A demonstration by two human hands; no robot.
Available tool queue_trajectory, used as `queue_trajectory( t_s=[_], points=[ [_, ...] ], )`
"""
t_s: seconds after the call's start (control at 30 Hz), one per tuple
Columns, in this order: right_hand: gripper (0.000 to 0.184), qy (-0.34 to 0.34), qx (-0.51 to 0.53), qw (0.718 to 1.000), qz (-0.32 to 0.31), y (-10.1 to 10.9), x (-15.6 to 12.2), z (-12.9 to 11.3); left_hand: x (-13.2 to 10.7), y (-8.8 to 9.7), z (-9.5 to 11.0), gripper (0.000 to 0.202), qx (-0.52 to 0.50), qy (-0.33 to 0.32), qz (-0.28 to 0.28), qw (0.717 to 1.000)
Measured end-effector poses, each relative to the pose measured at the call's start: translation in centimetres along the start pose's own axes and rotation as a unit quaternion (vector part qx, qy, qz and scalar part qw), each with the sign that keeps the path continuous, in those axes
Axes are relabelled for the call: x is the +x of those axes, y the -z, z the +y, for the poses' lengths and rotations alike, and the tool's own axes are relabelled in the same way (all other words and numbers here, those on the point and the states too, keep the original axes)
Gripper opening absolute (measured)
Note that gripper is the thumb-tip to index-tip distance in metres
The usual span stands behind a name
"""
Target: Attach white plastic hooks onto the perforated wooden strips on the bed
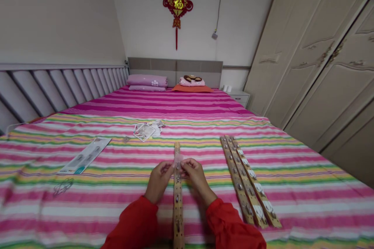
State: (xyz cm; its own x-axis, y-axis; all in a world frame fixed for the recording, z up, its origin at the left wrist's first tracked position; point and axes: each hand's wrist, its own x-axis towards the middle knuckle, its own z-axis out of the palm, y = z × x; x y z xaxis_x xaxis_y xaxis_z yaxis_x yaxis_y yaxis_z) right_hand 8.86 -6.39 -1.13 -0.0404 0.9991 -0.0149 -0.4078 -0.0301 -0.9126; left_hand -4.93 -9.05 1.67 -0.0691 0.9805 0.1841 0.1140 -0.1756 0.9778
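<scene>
A long, narrow wooden strip lies on the striped bedspread straight in front of me, with several small metal fittings along it. Over its far part, my left hand and my right hand meet from either side. Thumbs and fingers of both are pinched on a small translucent, pale piece, possibly a little plastic bag. What is inside it is too small to make out. To the right lie more wooden strips side by side, bearing metal fittings; the rightmost also carries white pieces.
On the left lie a flat clear package with a teal corner and a tangle of thin wire or cord. Beyond the hands sits a pile of small clear packets. A bed rail runs along the left; a wardrobe stands right.
</scene>
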Motion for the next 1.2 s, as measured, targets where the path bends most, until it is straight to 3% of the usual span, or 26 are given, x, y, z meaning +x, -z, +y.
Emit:
queue_trajectory(
  t_s=[0.1,0.27,0.57,0.87,1.2],
  points=[
    [0.031,-0.001,-0.006,1.000,-0.007,0.3,2.1,-0.4,2.7,0.5,-0.6,0.033,0.006,0.007,0.035,0.999],
    [0.028,-0.017,-0.014,1.000,-0.011,0.1,5.9,-0.9,7.5,-0.1,-1.7,0.040,-0.071,0.080,-0.022,0.994],
    [0.021,-0.005,-0.019,1.000,0.023,0.4,12.0,0.3,13.3,-1.5,-5.1,0.030,-0.079,0.095,0.017,0.992],
    [0.018,-0.008,-0.033,0.997,0.076,0.5,14.6,3.2,16.0,-2.1,-8.7,0.016,-0.044,0.091,0.073,0.992],
    [0.019,0.008,-0.071,0.992,0.106,0.9,15.9,5.1,16.4,-2.6,-9.9,0.012,-0.046,0.084,0.085,0.992]
  ],
)
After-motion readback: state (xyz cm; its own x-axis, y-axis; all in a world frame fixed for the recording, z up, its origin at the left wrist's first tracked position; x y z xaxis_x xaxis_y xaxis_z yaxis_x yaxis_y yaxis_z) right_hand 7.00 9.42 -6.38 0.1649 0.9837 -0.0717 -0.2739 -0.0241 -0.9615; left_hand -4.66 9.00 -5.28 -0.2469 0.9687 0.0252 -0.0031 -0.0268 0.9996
